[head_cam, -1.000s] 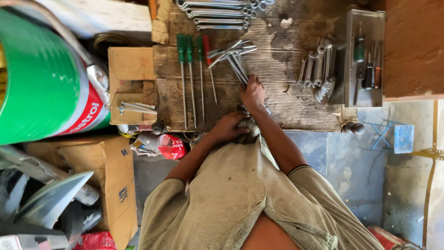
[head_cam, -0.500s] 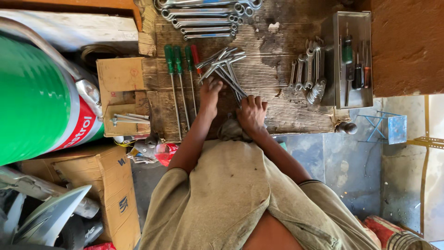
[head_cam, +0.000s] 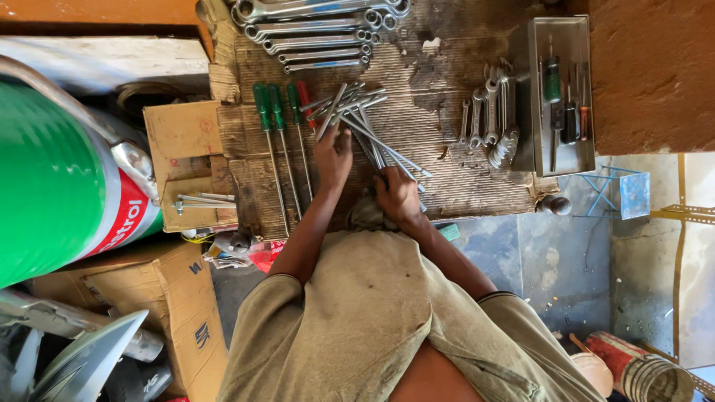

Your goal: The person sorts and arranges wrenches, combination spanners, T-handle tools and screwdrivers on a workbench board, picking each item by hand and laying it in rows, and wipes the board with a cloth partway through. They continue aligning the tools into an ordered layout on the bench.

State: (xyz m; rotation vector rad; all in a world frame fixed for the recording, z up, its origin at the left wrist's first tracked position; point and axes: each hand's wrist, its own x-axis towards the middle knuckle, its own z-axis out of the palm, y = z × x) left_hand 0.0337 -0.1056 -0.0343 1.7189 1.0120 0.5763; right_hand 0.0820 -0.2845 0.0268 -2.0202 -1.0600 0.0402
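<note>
A bundle of long steel spanners point(head_cam: 357, 112) lies fanned out on a worn corrugated cardboard sheet point(head_cam: 447, 171). My left hand point(head_cam: 332, 153) rests on the bundle's middle with its fingers curled over the shafts. Just below and to the right, my right hand point(head_cam: 398, 196) grips the lower ends of several spanners. A grey rag point(head_cam: 365, 216) is bunched under that hand. Both forearms reach up from my olive shirt point(head_cam: 357, 320).
Green-handled screwdrivers point(head_cam: 269, 112) and a red-handled one point(head_cam: 304, 93) lie left of the bundle. Large ring spanners point(head_cam: 320, 30) line the top and small spanners point(head_cam: 495, 112) sit right, beside a metal tool tray point(head_cam: 577, 45). A green drum point(head_cam: 52, 179) and cardboard boxes point(head_cam: 179, 141) crowd the left.
My left hand has risen from the rag onto the spanner bundle. My right hand has dropped from the bundle's top to its lower ends, and the spanners now fan toward the lower right.
</note>
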